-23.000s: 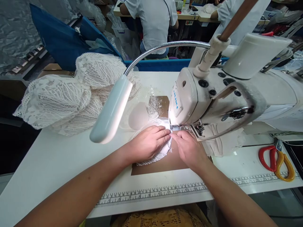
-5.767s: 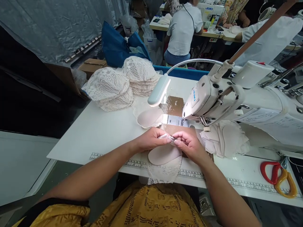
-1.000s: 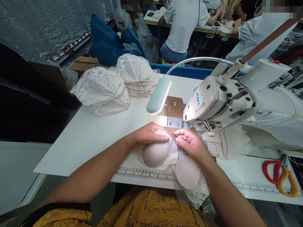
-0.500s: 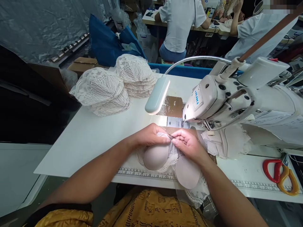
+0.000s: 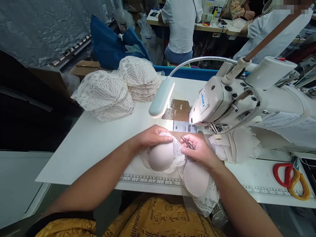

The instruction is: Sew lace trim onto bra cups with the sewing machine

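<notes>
My left hand (image 5: 156,135) pinches the upper edge of a white lace bra (image 5: 161,156), whose smooth cup faces up. A second padded cup (image 5: 196,177) with lace hangs over the table's front edge, under my right wrist. In my right hand (image 5: 198,148), closed fingers hold small metal thread snips (image 5: 188,143), blades pointing up and left. The snips are a little to the right of the lace and apart from it. Just beyond both hands is the needle area of a white sewing machine (image 5: 209,102).
Stacked lace cups (image 5: 103,90) lie at the back left. A lamp (image 5: 161,97) on a bent metal neck leans over the table. Fabric pieces (image 5: 234,144) rest under the machine arm; red-and-orange scissors (image 5: 292,181) lie at right. A printed ruler (image 5: 150,180) runs along the front edge. Co-workers sit beyond.
My right hand has drawn back from the lace and moved slightly right, with the snips now showing more fully. My left hand has shifted slightly left and up, still pinching the bra.
</notes>
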`<state>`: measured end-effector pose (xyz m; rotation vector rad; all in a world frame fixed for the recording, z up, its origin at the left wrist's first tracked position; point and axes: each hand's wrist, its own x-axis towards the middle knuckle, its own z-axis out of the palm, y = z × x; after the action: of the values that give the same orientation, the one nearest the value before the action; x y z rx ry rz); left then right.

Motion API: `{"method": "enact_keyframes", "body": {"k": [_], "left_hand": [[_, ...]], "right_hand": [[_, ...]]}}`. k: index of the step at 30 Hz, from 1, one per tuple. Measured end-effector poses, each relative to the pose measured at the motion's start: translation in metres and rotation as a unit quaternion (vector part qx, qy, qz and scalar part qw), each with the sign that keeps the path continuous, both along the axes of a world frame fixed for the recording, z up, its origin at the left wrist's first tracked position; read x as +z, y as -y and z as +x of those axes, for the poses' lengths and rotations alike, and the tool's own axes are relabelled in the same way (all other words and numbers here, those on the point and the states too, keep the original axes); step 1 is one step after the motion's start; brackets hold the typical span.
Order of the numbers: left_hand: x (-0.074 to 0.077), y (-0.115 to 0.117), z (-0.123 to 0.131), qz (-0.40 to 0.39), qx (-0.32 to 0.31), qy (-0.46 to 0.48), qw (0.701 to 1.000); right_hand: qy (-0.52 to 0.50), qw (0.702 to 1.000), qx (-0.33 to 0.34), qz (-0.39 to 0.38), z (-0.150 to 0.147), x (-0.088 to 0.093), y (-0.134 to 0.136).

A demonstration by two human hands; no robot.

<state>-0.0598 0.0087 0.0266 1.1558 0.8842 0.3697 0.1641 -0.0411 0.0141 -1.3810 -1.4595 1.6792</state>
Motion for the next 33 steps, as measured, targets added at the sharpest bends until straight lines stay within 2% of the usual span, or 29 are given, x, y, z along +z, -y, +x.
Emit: {"method": "enact_keyframes", "body": {"k": [5, 7, 10, 13, 16, 18, 22, 24, 26, 28, 33], "left_hand": [[0.001, -0.008, -0.002, 0.014, 0.002, -0.040, 0.999], [0.002, -0.016, -0.003, 0.042, -0.028, -0.056, 0.997], [0.003, -0.031, 0.004, 0.128, -0.086, -0.103, 0.983], [0.002, -0.047, 0.020, 0.242, -0.143, -0.165, 0.945], [0.001, -0.060, 0.038, 0.347, -0.184, -0.230, 0.890], [0.002, -0.064, 0.043, 0.418, -0.187, -0.252, 0.852], [0.010, -0.051, 0.038, 0.542, -0.134, -0.268, 0.786], [0.013, -0.034, 0.034, 0.550, -0.123, -0.267, 0.782], [0.011, -0.017, 0.035, 0.540, -0.148, -0.257, 0.788], [0.004, -0.004, 0.038, 0.548, -0.172, -0.249, 0.780], [-0.008, 0.002, 0.047, 0.579, -0.187, -0.246, 0.754]], "right_hand": [[0.043, 0.997, -0.033, 0.050, 0.001, 0.003, -0.002], [0.073, 0.995, -0.034, 0.062, 0.004, 0.007, -0.003], [0.132, 0.986, -0.013, 0.100, 0.010, 0.012, -0.006], [0.208, 0.963, 0.032, 0.165, 0.017, 0.013, -0.008], [0.324, 0.914, 0.084, 0.227, 0.024, 0.009, -0.008], [0.376, 0.887, 0.109, 0.244, 0.028, 0.005, -0.006], [0.368, 0.886, 0.095, 0.266, 0.031, -0.004, -0.003], [0.363, 0.888, 0.074, 0.272, 0.031, -0.008, -0.002], [0.372, 0.883, 0.060, 0.280, 0.031, -0.010, -0.001], [0.390, 0.870, 0.062, 0.296, 0.031, -0.012, -0.001], [0.448, 0.825, 0.078, 0.335, 0.028, -0.015, 0.000]]}}
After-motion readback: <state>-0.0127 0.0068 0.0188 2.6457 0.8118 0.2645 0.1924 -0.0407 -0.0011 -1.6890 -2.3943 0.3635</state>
